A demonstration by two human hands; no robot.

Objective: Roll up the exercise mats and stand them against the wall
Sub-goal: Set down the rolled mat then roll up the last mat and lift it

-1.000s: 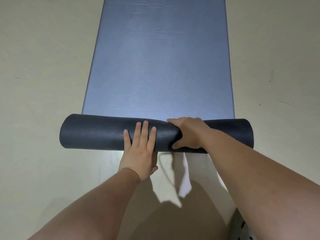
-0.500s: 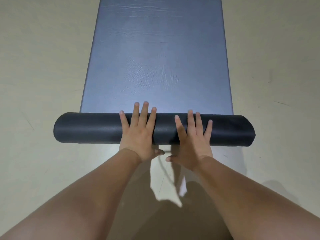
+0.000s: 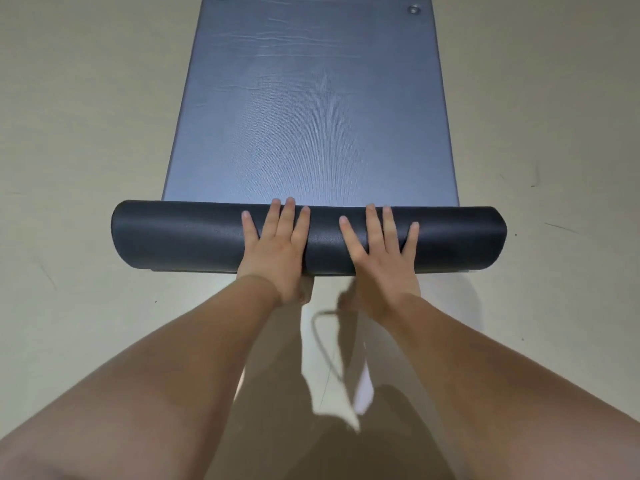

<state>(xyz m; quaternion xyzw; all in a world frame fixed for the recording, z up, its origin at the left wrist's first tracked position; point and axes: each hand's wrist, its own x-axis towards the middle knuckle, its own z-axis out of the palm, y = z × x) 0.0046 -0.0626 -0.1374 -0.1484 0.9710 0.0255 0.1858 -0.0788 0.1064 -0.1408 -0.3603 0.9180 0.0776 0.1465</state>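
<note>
A blue-grey exercise mat lies flat on the floor, stretching away from me. Its near end is wound into a thick dark roll that runs across the view. My left hand presses on top of the roll just left of its middle, fingers straight and slightly spread. My right hand presses on the roll beside it, fingers straight and spread too. Both palms sit on the near side of the roll and the fingertips reach its far edge. Two metal eyelets show near the mat's far end.
Pale cream floor surrounds the mat on both sides, with a few faint scuff marks. My forearms and their shadows fill the lower part of the view.
The roll has moved forward along the mat and grown thicker. My right hand went from curled over the roll to flat on it beside the left hand. The mat's far eyelets have come into view.
</note>
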